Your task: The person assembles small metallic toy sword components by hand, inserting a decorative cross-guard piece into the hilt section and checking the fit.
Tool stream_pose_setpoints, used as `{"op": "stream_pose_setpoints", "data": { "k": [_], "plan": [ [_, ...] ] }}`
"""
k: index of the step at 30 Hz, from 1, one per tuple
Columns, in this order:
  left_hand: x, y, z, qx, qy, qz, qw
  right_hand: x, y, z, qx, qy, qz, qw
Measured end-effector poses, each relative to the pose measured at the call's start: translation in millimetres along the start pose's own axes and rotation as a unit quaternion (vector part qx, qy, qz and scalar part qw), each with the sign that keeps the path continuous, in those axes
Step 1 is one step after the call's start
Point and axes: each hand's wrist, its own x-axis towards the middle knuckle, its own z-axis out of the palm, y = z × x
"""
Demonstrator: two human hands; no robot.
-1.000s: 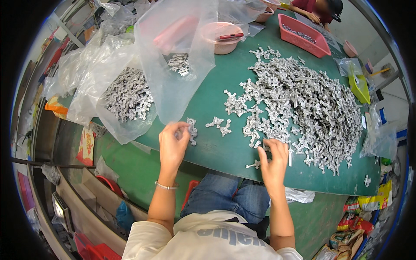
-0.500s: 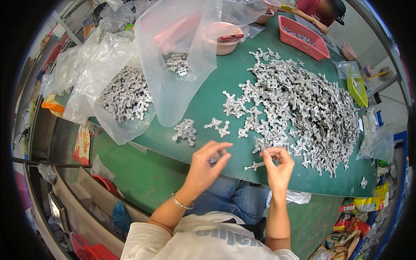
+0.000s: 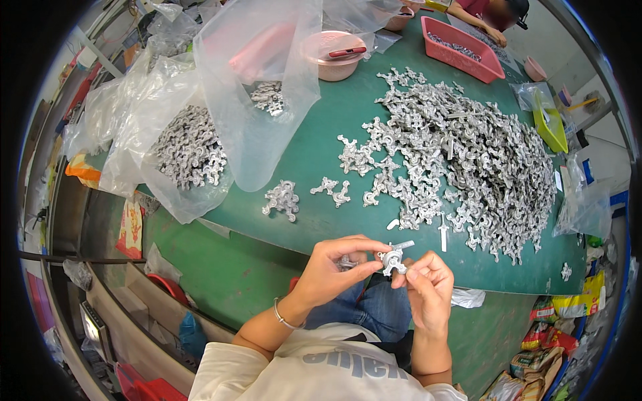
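Note:
Over the near table edge, my left hand (image 3: 338, 273) pinches a small three-armed grey metal casting (image 3: 392, 261) between thumb and fingertips. A straight narrow bar (image 3: 404, 245) shows at the casting's upper side; whether it is joined on cannot be told. More grey metal shows inside the curled left fingers, its shape mostly hidden. My right hand (image 3: 428, 287) is closed at the casting's right arm, thumb and forefinger against it. Beyond the hands spreads a large heap of similar castings (image 3: 461, 160). Nearer lie a slim straight metal piece (image 3: 443, 234) and a small pale piece (image 3: 393, 224).
A small cluster of castings (image 3: 281, 200) lies on the green table (image 3: 267, 230). Plastic bags (image 3: 261, 147) with castings stand left. Behind are a pink bowl (image 3: 334, 57) holding a red phone (image 3: 348, 52) and a pink tray (image 3: 461, 50); another person's hand (image 3: 495, 37) is beyond.
My right hand has brought a casting from the heap's near edge down to my left hand, which has moved right and now grips it too. The bar-shaped piece beside my right hand has left the table.

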Motion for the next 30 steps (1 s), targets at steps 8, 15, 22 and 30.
{"op": "stream_pose_setpoints", "data": {
  "k": [8, 15, 22, 30],
  "plan": [
    [-3.6, 3.8, 0.3, -0.066, -0.002, -0.048, 0.997, -12.5, -3.5, 9.7, -0.09, 0.003, -0.066, 0.994],
    [-5.2, 7.4, 2.1, -0.081, -0.005, -0.037, 0.996, -18.3, -3.8, 17.0, -0.172, 0.043, -0.129, 0.976],
    [-9.4, 10.3, 3.4, -0.078, 0.006, -0.052, 0.996, -12.5, 0.0, 12.4, -0.494, 0.005, -0.389, 0.778],
    [-10.2, 16.7, -0.1, -0.155, -0.015, -0.132, 0.979, -12.0, -1.7, 5.1, -0.573, -0.033, -0.451, 0.683]
  ]
}}
